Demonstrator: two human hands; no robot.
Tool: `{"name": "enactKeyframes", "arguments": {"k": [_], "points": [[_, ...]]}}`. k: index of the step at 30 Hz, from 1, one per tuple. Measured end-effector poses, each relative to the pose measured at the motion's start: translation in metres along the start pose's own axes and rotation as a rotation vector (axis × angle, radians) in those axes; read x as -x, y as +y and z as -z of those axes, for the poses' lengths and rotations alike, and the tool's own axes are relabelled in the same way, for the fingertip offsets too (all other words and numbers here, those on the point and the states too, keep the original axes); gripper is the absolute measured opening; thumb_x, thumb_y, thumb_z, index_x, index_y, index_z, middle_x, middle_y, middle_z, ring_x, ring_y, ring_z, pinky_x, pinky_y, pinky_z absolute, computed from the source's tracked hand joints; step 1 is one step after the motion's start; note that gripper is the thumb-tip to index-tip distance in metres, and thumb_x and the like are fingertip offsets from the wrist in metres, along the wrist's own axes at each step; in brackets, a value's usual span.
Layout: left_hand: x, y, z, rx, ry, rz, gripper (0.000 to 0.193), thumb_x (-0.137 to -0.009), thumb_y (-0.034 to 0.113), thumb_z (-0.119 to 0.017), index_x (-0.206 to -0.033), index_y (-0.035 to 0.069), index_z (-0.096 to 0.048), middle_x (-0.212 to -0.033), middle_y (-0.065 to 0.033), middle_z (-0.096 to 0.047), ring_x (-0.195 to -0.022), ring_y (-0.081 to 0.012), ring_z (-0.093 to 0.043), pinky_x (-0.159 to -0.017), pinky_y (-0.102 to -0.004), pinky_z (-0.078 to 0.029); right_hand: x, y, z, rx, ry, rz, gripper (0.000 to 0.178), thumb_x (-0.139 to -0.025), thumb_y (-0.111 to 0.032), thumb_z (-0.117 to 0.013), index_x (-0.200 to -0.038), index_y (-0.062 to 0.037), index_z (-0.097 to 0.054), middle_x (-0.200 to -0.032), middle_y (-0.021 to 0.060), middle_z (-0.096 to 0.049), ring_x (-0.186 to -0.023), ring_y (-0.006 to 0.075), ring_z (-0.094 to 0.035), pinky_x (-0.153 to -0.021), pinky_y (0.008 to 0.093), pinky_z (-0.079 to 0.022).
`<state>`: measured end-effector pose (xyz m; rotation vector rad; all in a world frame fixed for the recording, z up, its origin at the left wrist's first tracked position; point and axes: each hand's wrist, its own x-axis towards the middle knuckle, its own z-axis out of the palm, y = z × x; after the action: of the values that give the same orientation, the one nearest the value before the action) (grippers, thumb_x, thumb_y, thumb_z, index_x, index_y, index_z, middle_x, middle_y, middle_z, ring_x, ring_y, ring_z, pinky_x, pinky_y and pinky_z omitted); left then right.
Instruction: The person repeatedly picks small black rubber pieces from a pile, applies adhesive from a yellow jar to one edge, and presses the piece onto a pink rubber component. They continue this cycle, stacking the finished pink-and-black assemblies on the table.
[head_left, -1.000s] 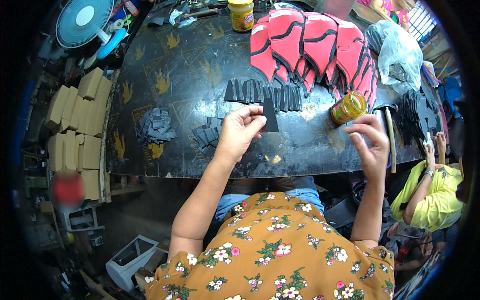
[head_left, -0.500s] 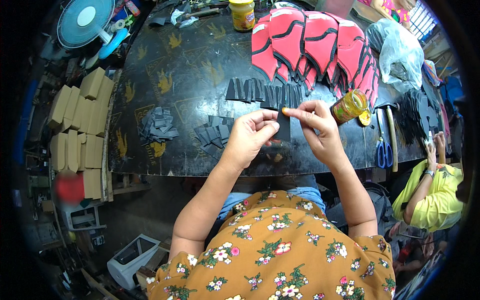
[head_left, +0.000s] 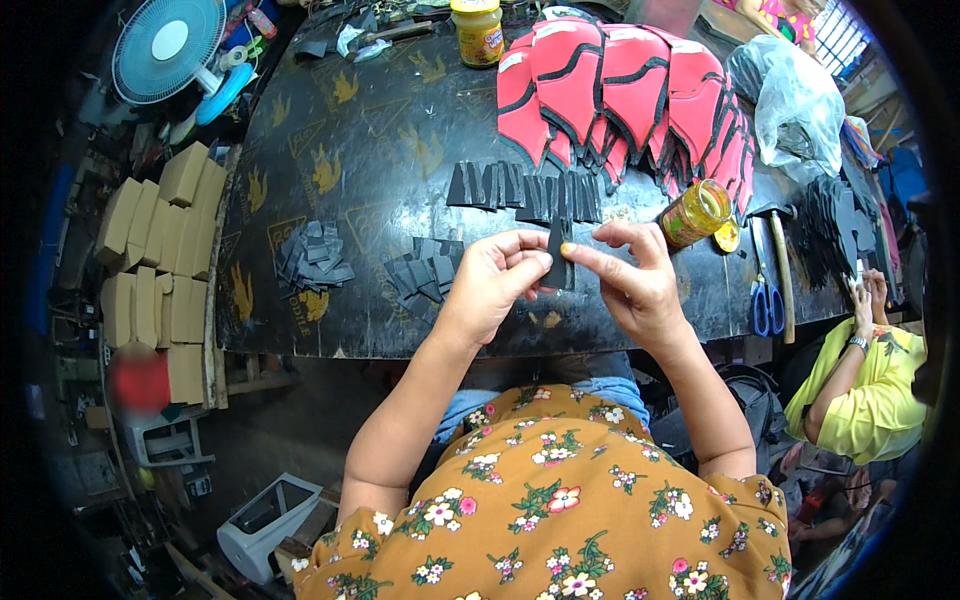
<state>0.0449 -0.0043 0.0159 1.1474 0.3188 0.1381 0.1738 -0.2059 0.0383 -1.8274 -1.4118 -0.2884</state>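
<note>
My left hand (head_left: 492,285) pinches a small flat black piece (head_left: 561,262) between thumb and fingers, above the table's near edge. Beside it, my right hand (head_left: 640,285) has its fingers apart and the index finger stretched to the piece's right edge. Yellowish paste sits on that fingertip. An open, tilted glass jar (head_left: 695,215) with yellow paste inside stands to the right, its yellow lid (head_left: 727,237) next to it. Just beyond my hands, similar black pieces (head_left: 484,186) lie overlapped in rows. Loose black pieces (head_left: 424,273) lie left of my left hand.
Pink panels with black trim (head_left: 568,75) are stacked at the back. Another pile of black pieces (head_left: 313,257) lies left. Blue-handled scissors (head_left: 768,305) and a wooden-handled hammer (head_left: 786,285) lie right, near stacked black parts (head_left: 832,235). A person in yellow (head_left: 865,390) works there.
The black piece in my left hand has turned and now looks narrower. My right index finger has slid down its right edge, and the other right fingers have spread.
</note>
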Motion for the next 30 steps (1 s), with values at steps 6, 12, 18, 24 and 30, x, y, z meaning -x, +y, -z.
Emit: {"name": "enactKeyframes", "arguments": {"k": [6,12,18,24,30], "points": [[0.005,-0.009,0.004,0.133,0.041,0.07,0.024,-0.104,0.011,-0.073,-0.126,0.002,-0.074,-0.101,-0.0006,-0.079,-0.08,-0.0071,-0.073,-0.068,-0.0213,-0.053,0.021,-0.005,0.002,-0.006,-0.053,0.126,0.057,-0.076,-0.001,-0.077,-0.126,-0.0274,-0.084,-0.119,0.0065,-0.067,-0.106,0.0301,-0.063,-0.095,0.0435,-0.052],[0.009,-0.012,-0.005,0.011,-0.071,0.175,0.027,-0.104,0.013,-0.073,-0.128,0.001,-0.073,-0.105,-0.0016,-0.077,-0.088,-0.007,-0.074,-0.073,-0.0219,-0.057,0.018,0.014,-0.003,0.073,0.051,-0.019,0.06,-0.072,0.002,-0.078,-0.125,-0.0263,-0.084,-0.122,0.0073,-0.067,-0.108,0.0302,-0.063,-0.094,0.044,-0.052],[-0.04,-0.009,-0.011,-0.148,0.07,-0.062,0.026,-0.102,0.011,-0.076,-0.124,0.0,-0.069,-0.098,-0.0031,-0.074,-0.08,-0.0115,-0.073,-0.068,-0.0249,-0.056,0.048,0.01,0.003,-0.05,-0.013,-0.051,0.059,-0.066,0.005,-0.077,-0.118,-0.0213,-0.084,-0.121,0.0073,-0.067,-0.104,0.0295,-0.063,-0.092,0.0438,-0.053],[-0.132,-0.022,-0.04,-0.9,0.194,-0.382,0.024,-0.088,0.012,-0.079,-0.108,0.0,-0.077,-0.09,-0.0131,-0.081,-0.076,-0.0188,-0.076,-0.073,-0.0368,-0.061,0.079,0.009,-0.012,-0.095,0.005,-0.29,0.043,-0.081,0.009,-0.072,-0.119,-0.0107,-0.08,-0.114,0.0118,-0.067,-0.104,0.0322,-0.065,-0.091,0.0427,-0.054],[-0.129,-0.038,-0.056,-1.137,0.326,-0.495,0.025,-0.086,0.011,-0.082,-0.109,0.004,-0.074,-0.102,-0.0166,-0.073,-0.101,-0.0397,-0.073,-0.089,-0.0493,-0.059,0.08,0.01,-0.016,-0.041,-0.02,-0.285,0.045,-0.08,0.009,-0.072,-0.123,-0.0077,-0.077,-0.114,0.013,-0.067,-0.106,0.0337,-0.066,-0.093,0.0447,-0.053]]}}
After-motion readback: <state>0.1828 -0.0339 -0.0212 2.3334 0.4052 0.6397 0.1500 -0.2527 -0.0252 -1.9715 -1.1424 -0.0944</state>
